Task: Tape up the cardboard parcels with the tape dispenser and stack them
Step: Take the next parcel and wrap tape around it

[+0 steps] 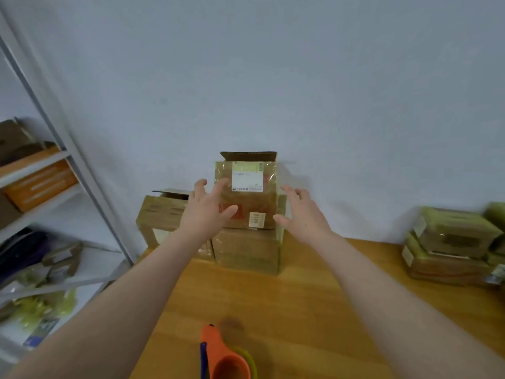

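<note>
Your 2 hands reach to the top parcel [252,199], fingers spread.
Your left hand [207,212] overlaps the parcel's front left and your right hand [302,214] is just beside its right edge; neither grips anything, and contact is unclear. The parcel sits on a lower parcel [246,250] against the wall, with a third parcel [159,214] to its left. The orange tape dispenser [222,356] lies on the tabletop [287,310] nearest you.

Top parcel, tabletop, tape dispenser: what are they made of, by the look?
Top parcel: brown cardboard, matte, with glossy clear tape that wrinkles and glints. Tabletop: wood or wood-look laminate; grain shows. Tape dispenser: orange, probably moulded plastic, smooth.
</note>
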